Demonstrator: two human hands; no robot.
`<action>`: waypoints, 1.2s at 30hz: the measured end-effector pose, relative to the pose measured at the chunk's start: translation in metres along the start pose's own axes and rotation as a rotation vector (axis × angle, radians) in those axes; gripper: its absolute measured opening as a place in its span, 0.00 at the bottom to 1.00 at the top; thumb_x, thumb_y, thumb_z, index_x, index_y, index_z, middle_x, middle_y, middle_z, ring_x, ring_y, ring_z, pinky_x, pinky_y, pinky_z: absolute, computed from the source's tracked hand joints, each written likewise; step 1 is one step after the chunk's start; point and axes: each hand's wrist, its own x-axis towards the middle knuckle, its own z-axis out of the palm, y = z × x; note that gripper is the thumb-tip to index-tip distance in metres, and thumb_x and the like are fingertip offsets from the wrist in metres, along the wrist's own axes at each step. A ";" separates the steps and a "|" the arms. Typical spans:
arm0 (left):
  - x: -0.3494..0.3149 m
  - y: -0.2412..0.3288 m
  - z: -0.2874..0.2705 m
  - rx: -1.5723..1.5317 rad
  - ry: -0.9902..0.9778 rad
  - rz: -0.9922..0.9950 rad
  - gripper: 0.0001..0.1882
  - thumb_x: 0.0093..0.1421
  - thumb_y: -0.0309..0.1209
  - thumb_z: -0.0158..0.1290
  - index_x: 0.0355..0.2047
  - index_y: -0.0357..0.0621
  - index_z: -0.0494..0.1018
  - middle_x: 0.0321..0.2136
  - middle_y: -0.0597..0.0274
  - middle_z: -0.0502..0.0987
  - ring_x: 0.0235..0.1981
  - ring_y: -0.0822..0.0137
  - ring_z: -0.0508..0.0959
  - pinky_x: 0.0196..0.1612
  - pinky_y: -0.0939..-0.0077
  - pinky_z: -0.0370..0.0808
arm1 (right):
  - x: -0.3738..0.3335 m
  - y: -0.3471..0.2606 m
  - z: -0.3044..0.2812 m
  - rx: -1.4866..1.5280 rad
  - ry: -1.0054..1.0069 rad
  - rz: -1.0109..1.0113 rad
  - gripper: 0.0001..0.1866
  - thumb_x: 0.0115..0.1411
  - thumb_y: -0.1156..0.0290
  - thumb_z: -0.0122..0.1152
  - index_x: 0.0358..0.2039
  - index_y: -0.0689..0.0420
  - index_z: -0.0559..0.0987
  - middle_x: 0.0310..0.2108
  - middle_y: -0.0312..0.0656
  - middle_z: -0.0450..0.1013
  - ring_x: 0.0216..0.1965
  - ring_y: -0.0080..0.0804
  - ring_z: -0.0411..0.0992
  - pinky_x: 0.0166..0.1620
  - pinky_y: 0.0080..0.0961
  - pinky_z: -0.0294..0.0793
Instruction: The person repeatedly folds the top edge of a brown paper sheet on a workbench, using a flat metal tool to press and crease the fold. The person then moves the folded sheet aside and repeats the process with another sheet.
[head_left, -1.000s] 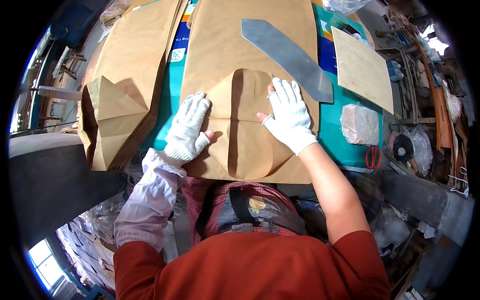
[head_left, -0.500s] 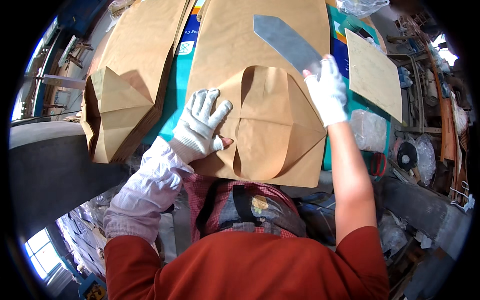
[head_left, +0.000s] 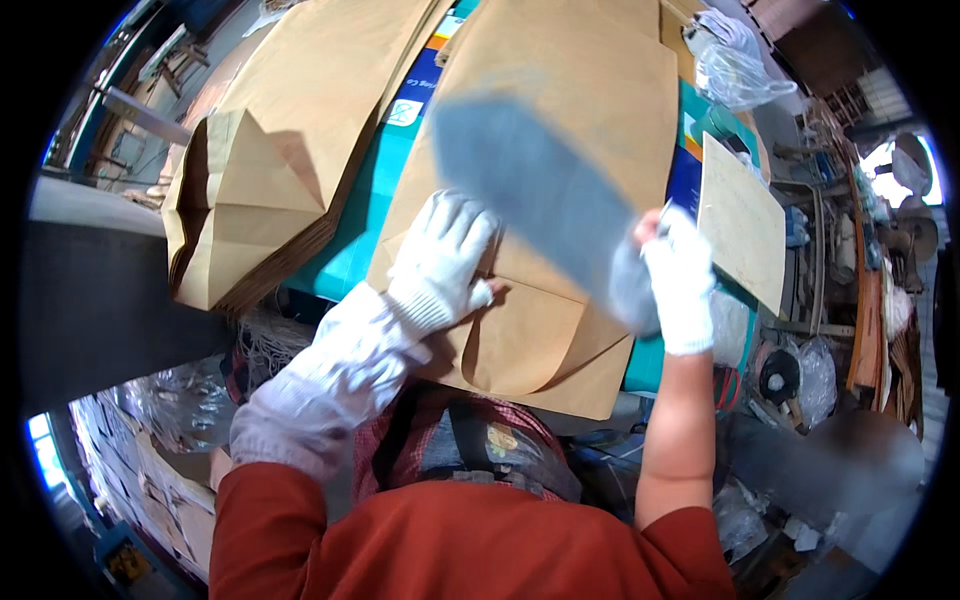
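Observation:
My left hand [head_left: 440, 260], in a white glove with bare thumb tip, lies flat with outstretched fingers on a brown paper bag [head_left: 525, 335]. The bag's near end is folded, with a curved flap and creases, and is partly hidden by the hand. In my right hand [head_left: 682, 275], gloved with bare fingertips, is a wide grey flat blade [head_left: 530, 195]. It is smeared by motion and slants over the bag toward the upper left. Whether it touches the paper I cannot tell.
To the left, a stack of brown paper bags [head_left: 250, 220] has its folded ends toward me. Teal printed sheeting [head_left: 345, 245] lies beneath. A pale board [head_left: 742, 225] and clear plastic [head_left: 740, 75] are on the right. A dark beam [head_left: 100, 300] stands at the left.
The blade has swung toward me and left over the bag's folded end, with my right hand lower. My left hand has shifted slightly right and nearer. The upper flap now lies flatter or hidden.

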 end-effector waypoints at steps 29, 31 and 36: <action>-0.076 0.009 -0.014 -0.079 -0.105 -0.021 0.33 0.46 0.28 0.59 0.55 0.32 0.71 0.59 0.43 0.72 0.64 0.38 0.69 0.64 0.49 0.70 | -0.031 -0.012 0.061 -0.521 -0.235 -0.046 0.09 0.63 0.62 0.63 0.36 0.53 0.81 0.37 0.46 0.80 0.41 0.49 0.80 0.44 0.40 0.80; -0.076 0.010 -0.011 -0.071 -0.143 -0.023 0.34 0.46 0.27 0.58 0.56 0.30 0.70 0.60 0.40 0.72 0.65 0.34 0.67 0.66 0.46 0.67 | -0.041 -0.007 0.070 -0.688 -0.059 -0.408 0.08 0.57 0.65 0.61 0.35 0.52 0.82 0.34 0.46 0.80 0.36 0.46 0.80 0.41 0.38 0.81; -0.099 -0.002 0.003 0.092 -0.134 -0.008 0.33 0.56 0.31 0.52 0.64 0.34 0.67 0.66 0.37 0.67 0.69 0.32 0.62 0.69 0.40 0.62 | -0.067 -0.018 0.078 -0.558 -0.155 -0.601 0.40 0.49 0.45 0.72 0.56 0.61 0.78 0.62 0.50 0.68 0.65 0.50 0.64 0.71 0.56 0.57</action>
